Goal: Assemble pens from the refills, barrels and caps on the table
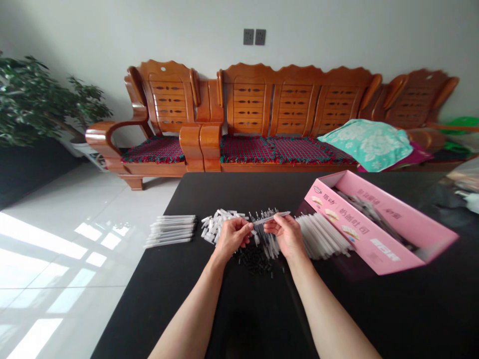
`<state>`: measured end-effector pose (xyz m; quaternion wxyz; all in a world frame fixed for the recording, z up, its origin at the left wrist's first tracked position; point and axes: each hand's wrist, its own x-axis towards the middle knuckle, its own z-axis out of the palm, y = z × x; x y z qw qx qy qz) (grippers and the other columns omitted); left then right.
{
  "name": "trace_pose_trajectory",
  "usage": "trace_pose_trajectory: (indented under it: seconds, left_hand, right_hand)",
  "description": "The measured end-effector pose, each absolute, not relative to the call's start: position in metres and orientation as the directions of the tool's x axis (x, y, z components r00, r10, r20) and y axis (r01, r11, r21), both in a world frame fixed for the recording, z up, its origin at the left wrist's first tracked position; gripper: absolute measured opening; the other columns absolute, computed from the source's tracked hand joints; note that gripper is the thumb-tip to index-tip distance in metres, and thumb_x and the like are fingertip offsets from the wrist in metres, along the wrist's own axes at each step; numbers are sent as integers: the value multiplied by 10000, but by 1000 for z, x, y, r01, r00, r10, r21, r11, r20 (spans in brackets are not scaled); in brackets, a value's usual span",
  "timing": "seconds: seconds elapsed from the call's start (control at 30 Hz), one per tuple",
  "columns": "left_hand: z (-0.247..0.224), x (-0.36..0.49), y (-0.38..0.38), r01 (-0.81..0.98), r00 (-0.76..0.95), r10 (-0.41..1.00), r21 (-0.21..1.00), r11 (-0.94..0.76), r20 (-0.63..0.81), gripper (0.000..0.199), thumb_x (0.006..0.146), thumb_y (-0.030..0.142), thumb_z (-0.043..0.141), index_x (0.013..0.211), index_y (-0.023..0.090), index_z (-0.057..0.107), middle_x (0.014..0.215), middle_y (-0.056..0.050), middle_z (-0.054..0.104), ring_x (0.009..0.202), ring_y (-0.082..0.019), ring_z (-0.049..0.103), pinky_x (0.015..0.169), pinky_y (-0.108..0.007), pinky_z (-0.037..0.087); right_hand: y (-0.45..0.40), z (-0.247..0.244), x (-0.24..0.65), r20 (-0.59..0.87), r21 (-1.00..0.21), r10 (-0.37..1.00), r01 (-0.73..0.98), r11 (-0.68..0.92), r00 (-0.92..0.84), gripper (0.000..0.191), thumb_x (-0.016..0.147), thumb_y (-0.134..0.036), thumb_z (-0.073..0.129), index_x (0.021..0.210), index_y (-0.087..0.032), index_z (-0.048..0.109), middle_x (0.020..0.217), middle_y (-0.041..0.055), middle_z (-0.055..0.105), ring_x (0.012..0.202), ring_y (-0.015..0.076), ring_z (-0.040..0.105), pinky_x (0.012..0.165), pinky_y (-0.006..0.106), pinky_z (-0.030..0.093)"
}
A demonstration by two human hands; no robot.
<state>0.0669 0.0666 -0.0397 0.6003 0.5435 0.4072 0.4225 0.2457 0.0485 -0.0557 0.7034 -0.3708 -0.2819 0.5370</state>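
**Slim pen barrel pinched above heaps of small parts**

The right hand (287, 237) is nearly closed, its thumb and fingertips pinching a slim translucent pen barrel (271, 218) that tilts up to the right above the black desk (232, 319). The left hand (232, 238) is curled, its fingers at the barrel's lower end; whether they grip it cannot be told. Just below lies a spiky heap of thin refills (266, 239), with loose black pieces (254, 262) nearer the person. White caps (219, 224) sit left, and clear tubes (322, 237) lie right, beside a pink cardboard box (368, 224). A row of white pens (170, 230) lies farther left. Parts this thin seem to call for a light fingertip pinch, kept in line with the barrel, so nothing bends.
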Motion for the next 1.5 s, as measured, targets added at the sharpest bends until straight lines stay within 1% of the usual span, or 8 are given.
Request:
trace_pose_trajectory:
  seconds: [0.23, 0.47, 0.63, 0.77, 0.9, 1.07, 1.23, 1.5]
  left_hand:
    - [-37, 67, 67, -111, 280, 960, 994, 15, 16, 381, 698, 480, 776, 854, 153, 657, 558, 8, 604, 413, -99, 519, 360, -184, 393]
    - [-39, 66, 68, -19, 299, 954, 1000, 24, -18, 384, 733, 514, 730, 682, 147, 632, 523, 2, 573, 378, -80, 472, 338, -177, 323]
    - [-37, 66, 68, -114, 270, 962, 993, -9, 39, 422, 680, 449, 798, 946, 157, 651, 619, 13, 614, 430, -96, 524, 360, -183, 393]
    - [-36, 65, 66, 15, 295, 956, 1000, 5, -9, 442, 828, 553, 612, 763, 120, 672, 549, -13, 588, 357, -68, 454, 317, -170, 309]
    - [-39, 65, 67, -12, 325, 946, 1000, 25, -20, 403, 749, 517, 713, 684, 127, 633, 523, 4, 571, 366, -66, 459, 325, -164, 323]
    - [-40, 66, 69, -118, 287, 958, 993, 20, 15, 417, 683, 470, 785, 881, 129, 649, 548, 29, 582, 394, -82, 499, 344, -170, 379]
    - [-40, 65, 66, -11, 315, 949, 999, 41, -35, 457, 814, 555, 622, 728, 107, 653, 580, -25, 624, 345, -62, 463, 293, -164, 307]
    - [-40, 67, 68, -124, 288, 958, 991, 41, -4, 403, 684, 464, 783, 839, 126, 629, 527, 28, 581, 403, -95, 529, 366, -188, 440]
  right_hand:
    - [49, -55, 246, 2, -822, 965, -549, 150, 262, 209, 710, -273, 813, 789, -155, 660, 656, 64, 752, 562, 213, 730, 517, 291, 626]
    - [49, -55, 246, 7, -832, 966, -534, 150, 260, 206, 710, -273, 814, 784, -157, 661, 648, 56, 748, 562, 210, 728, 516, 294, 628]
    - [49, -55, 246, 4, -832, 966, -535, 147, 259, 210, 714, -277, 811, 790, -152, 660, 652, 69, 750, 565, 212, 728, 513, 295, 625]
    - [49, -55, 246, 7, -833, 965, -532, 150, 261, 200, 712, -266, 810, 786, -155, 662, 654, 63, 751, 565, 209, 728, 516, 294, 626]
    - [49, -55, 245, 4, -833, 965, -533, 148, 263, 205, 711, -269, 809, 784, -147, 661, 649, 64, 748, 559, 210, 726, 511, 292, 625]
    - [49, -55, 246, 0, -831, 965, -536, 146, 262, 224, 701, -285, 817, 780, -148, 658, 651, 67, 750, 559, 210, 727, 509, 290, 625]
    - [49, -55, 246, -2, -836, 965, -530, 142, 261, 216, 699, -277, 818, 778, -151, 661, 651, 63, 750, 562, 209, 728, 514, 289, 627]
    - [49, -56, 246, 3, -838, 965, -527, 145, 261, 213, 714, -277, 810, 783, -143, 660, 652, 68, 748, 564, 210, 727, 518, 295, 627]
